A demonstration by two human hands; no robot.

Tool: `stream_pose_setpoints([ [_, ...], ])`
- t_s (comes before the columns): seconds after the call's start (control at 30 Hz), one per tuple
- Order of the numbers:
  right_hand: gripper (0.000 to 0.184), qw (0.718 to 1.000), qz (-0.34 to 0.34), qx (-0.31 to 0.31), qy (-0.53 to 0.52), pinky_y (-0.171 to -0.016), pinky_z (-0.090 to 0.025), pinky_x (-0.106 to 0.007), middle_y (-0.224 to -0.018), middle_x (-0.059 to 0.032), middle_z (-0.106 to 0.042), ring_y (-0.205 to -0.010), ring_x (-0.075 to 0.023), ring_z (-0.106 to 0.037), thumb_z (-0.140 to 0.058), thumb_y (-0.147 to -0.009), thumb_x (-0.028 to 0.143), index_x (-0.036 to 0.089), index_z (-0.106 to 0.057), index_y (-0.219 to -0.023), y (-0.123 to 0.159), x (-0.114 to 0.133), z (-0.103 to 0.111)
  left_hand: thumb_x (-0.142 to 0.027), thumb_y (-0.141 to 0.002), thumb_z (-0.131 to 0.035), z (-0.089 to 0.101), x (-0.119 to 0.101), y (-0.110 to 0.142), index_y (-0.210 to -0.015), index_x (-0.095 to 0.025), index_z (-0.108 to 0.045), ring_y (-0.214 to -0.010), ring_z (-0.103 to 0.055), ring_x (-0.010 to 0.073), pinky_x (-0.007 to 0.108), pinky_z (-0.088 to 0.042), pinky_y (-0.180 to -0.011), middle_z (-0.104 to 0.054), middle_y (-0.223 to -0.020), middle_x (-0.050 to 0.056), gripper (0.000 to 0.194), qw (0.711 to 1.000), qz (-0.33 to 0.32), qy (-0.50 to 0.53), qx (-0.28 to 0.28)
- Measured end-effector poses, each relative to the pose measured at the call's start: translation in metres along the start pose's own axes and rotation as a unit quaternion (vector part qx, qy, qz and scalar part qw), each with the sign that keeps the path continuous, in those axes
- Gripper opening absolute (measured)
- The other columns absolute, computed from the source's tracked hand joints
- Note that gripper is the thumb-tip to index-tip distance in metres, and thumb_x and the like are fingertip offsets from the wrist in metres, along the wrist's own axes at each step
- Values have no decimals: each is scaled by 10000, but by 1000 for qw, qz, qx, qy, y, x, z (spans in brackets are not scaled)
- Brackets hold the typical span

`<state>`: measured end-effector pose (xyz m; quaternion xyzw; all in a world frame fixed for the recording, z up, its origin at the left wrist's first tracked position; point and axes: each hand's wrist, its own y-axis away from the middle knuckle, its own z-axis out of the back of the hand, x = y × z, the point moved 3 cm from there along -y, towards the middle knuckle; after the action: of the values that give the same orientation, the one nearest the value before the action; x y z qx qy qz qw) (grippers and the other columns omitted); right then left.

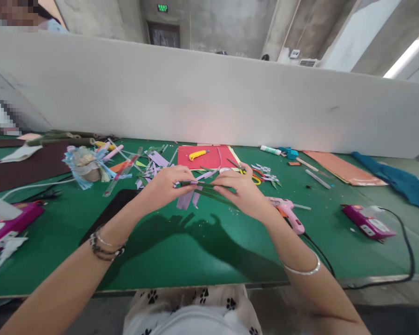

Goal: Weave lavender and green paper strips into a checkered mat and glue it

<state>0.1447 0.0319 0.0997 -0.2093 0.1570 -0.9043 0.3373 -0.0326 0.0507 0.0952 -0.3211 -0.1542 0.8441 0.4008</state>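
Observation:
My left hand (pixel 170 185) and my right hand (pixel 242 190) are raised above the middle of the green table, fingers pinched. Between them runs a thin green strip (pixel 205 185), and each hand grips one part of it. Purple paper strips (pixel 185 199) hang down beside my left fingertips; I cannot tell how they join the green piece. Just beyond my right hand lie scissors with yellow handles (pixel 256 179), partly hidden by the fingers. A pink hot glue gun (pixel 289 213) rests near my right wrist.
A yellow utility knife (pixel 198 155) lies on red paper (pixel 185 163). Purple and green paper scraps (pixel 157 160), a clear ruler (pixel 120 176) and a blue-trimmed bundle (pixel 87 165) are leftward. Purple power strips (pixel 368 222) sit at both sides. A white partition (pixel 209 97) stands behind.

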Motion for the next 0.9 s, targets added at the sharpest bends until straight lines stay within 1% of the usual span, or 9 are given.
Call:
stream_pose_setpoints([
  [0.1, 213, 999, -17, -24, 38, -951, -141, -416, -861, 18, -676, -870, -142, -586, -429, -858, 243, 245, -639, -823, 3, -2, 8, -375, -849, -446, 10, 0, 0, -735, -169, -647, -676, -535, 123, 228, -408, -613, -590, -718, 23, 309, 999, -10, -22, -24],
  [0.23, 207, 996, -21, -46, 70, -956, -152, -401, -821, 22, -677, -832, -138, -590, -447, -843, 231, 236, -631, -747, 6, -1, 16, -383, -850, -444, 19, 0, 0, -760, -176, -662, -676, -544, 120, 219, -414, -590, -595, -746, 30, 314, 999, -28, -33, -24],
  [0.37, 188, 997, -39, -51, 47, -970, -158, -396, -700, 44, -642, -698, -109, -568, -490, -819, 254, 214, -587, -663, 7, 0, 17, -395, -848, -440, 22, 1, 1, -739, -178, -654, -649, -542, 114, 210, -410, -566, -601, -730, 29, 324, 999, -25, -38, -21],
  [0.47, 165, 998, -41, -45, 6, -963, -191, -380, -661, 54, -623, -623, -93, -538, -517, -801, 292, 213, -581, -671, 7, 0, 16, -403, -843, -442, 23, 2, 1, -728, -178, -650, -644, -546, 116, 208, -408, -563, -604, -715, 27, 328, 999, -23, -40, -30],
  [0.6, 112, 998, -48, -21, -20, -906, -236, -363, -715, 42, -649, -657, -103, -540, -542, -786, 294, 220, -611, -739, 7, 0, 18, -417, -829, -451, 27, 6, 3, -726, -198, -646, -655, -552, 129, 224, -416, -582, -612, -717, 23, 311, 999, -2, -34, -36],
  [0.7, 181, 998, -53, -12, -12, -890, -231, -364, -677, 42, -649, -625, -101, -529, -520, -801, 315, 219, -619, -685, 8, 0, 20, -418, -816, -460, 29, 11, 4, -723, -208, -637, -690, -557, 140, 232, -415, -606, -622, -741, 21, 289, 999, 20, -26, -35],
  [0.77, 228, 999, -48, -16, -8, -900, -216, -367, -668, 43, -652, -619, -101, -532, -489, -820, 338, 223, -625, -679, 8, 0, 21, -413, -808, -471, 29, 13, 6, -698, -198, -621, -676, -547, 135, 228, -405, -601, -618, -722, 15, 284, 999, 22, -20, -35],
  [0.9, 301, 998, -51, -20, -15, -910, -203, -357, -716, 45, -667, -700, -110, -567, -400, -868, 332, 233, -627, -697, 8, -4, 22, -417, -797, -472, 28, 15, 8, -616, -177, -547, -608, -503, 116, 215, -385, -569, -561, -622, -11, 310, 998, 50, -12, -38],
])
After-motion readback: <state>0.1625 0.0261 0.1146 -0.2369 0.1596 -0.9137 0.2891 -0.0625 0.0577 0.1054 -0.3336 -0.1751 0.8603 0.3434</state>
